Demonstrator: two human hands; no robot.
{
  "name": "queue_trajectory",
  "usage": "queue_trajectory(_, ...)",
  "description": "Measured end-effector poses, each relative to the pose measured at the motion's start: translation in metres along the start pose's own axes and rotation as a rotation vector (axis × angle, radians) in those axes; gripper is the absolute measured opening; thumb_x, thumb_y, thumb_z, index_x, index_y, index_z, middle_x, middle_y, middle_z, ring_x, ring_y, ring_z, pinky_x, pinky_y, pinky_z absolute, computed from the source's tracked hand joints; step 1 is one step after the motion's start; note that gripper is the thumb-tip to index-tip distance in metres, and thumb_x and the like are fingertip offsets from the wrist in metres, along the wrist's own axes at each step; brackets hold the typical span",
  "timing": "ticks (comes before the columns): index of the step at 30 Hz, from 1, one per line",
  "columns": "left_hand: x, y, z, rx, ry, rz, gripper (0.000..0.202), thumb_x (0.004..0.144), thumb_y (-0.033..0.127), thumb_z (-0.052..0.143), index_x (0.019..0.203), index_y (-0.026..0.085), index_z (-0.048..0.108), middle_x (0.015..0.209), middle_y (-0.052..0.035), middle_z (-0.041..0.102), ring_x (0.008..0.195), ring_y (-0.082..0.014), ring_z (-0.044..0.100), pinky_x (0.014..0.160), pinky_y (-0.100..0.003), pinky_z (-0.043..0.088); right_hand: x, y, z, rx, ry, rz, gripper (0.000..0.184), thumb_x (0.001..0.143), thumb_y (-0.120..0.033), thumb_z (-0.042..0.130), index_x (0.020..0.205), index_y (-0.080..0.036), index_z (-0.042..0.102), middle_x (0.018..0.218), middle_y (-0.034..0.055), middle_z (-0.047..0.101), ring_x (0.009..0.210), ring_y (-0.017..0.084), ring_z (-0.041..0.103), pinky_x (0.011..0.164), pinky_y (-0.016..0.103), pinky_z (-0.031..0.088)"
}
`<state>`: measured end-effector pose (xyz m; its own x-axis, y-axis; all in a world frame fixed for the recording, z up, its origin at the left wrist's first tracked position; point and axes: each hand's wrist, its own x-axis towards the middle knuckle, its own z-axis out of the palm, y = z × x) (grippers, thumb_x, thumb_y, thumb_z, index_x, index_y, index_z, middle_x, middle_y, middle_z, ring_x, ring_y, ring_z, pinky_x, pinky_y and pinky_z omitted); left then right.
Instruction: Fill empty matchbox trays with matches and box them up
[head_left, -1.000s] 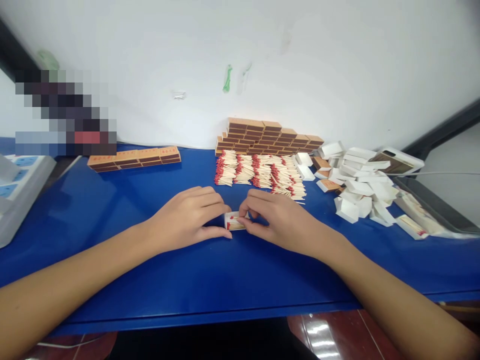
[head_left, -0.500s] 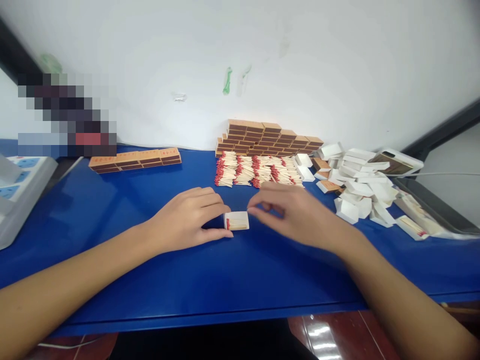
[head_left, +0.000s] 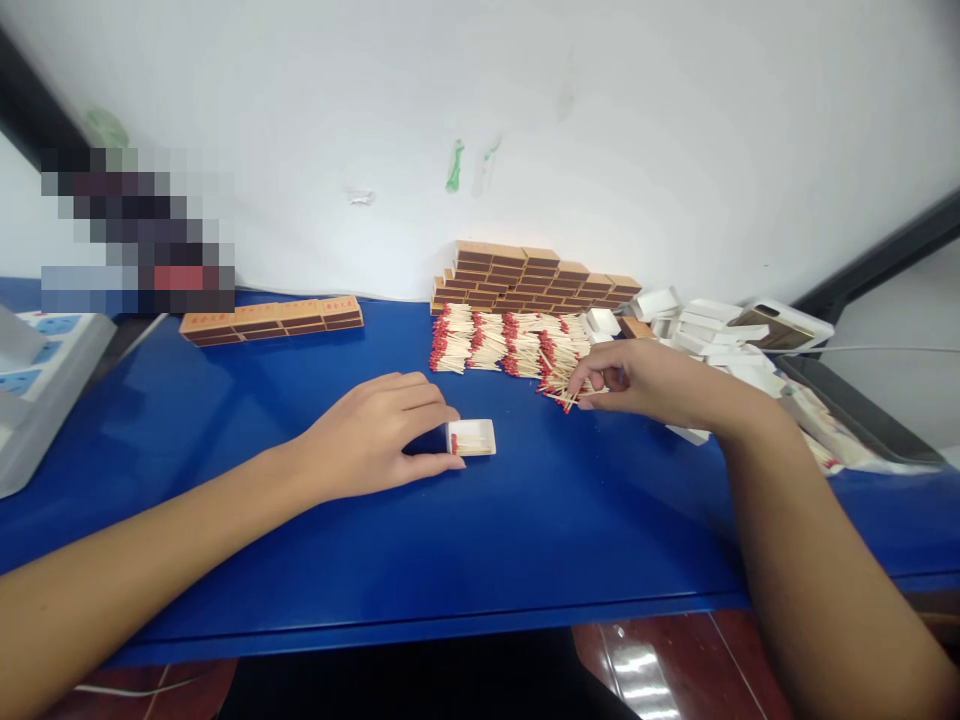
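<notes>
Thumb and fingers of my left hand [head_left: 386, 432] grip the left end of a small white matchbox tray [head_left: 484, 432], which rests on the blue table. Several red-headed matches [head_left: 470, 444] lie inside it, heads to the left. My right hand [head_left: 630, 378] is at the near right edge of the heap of loose matches [head_left: 487, 340], its thumb and fingertips pinched on a few matches [head_left: 564, 399]. How many it holds is hard to make out.
Brown matchboxes [head_left: 517, 270] are stacked against the white wall. Another row of matchboxes [head_left: 270, 316] stands at the back left. White empty trays [head_left: 712, 315] lie piled at the right beside a phone [head_left: 787, 325]. A power strip [head_left: 56, 370] sits at the far left.
My right hand has moved right and away from the tray to the match heap, where some matches are now pulled toward me. My left hand stays on the tray.
</notes>
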<state>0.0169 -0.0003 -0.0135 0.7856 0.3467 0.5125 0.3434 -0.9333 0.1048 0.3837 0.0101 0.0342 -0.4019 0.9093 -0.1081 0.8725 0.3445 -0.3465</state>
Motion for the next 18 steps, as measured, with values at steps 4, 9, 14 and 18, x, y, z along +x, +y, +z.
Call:
queue_trajectory(4, 0.0, 0.0, 0.0, 0.003, -0.004, 0.0, 0.036, 0.102, 0.047, 0.072, 0.115, 0.014, 0.075, 0.101, -0.0089, 0.077, 0.091, -0.0225, 0.072, 0.083, -0.036, 0.056, 0.003, 0.0, 0.003, 0.038, -0.043, 0.028, 0.032, 0.088, -0.055, 0.074, 0.09, -0.023, 0.078, 0.077, 0.0033, 0.069, 0.068, 0.018, 0.058, 0.062, 0.03, 0.039)
queue_trajectory(9, 0.0, 0.0, 0.0, 0.012, -0.009, -0.001, 0.035, 0.103, 0.047, 0.071, 0.115, 0.015, 0.076, 0.101, -0.0088, 0.077, 0.09, -0.022, 0.071, 0.082, -0.036, 0.056, 0.006, -0.002, 0.008, 0.034, -0.06, 0.026, 0.031, 0.092, -0.054, 0.068, 0.09, -0.023, 0.075, 0.075, 0.0026, 0.069, 0.065, 0.017, 0.055, 0.059, 0.029, 0.038)
queue_trajectory(14, 0.0, 0.0, 0.0, 0.017, -0.017, -0.017, 0.035, 0.104, 0.049, 0.07, 0.116, 0.017, 0.076, 0.102, -0.0086, 0.078, 0.091, -0.0215, 0.071, 0.083, -0.035, 0.056, 0.008, -0.011, 0.013, 0.02, -0.067, -0.021, 0.024, 0.092, -0.046, 0.064, 0.087, -0.023, 0.069, 0.077, 0.0025, 0.069, 0.066, 0.018, 0.056, 0.061, 0.03, 0.04)
queue_trajectory(18, 0.001, 0.001, 0.0, 0.011, -0.014, -0.013, 0.034, 0.103, 0.047, 0.071, 0.115, 0.016, 0.076, 0.102, -0.0084, 0.078, 0.09, -0.0213, 0.071, 0.082, -0.035, 0.056, 0.008, -0.015, 0.014, 0.054, -0.029, -0.029, 0.025, 0.091, -0.047, 0.065, 0.087, -0.022, 0.068, 0.074, 0.002, 0.066, 0.065, 0.018, 0.055, 0.061, 0.031, 0.04)
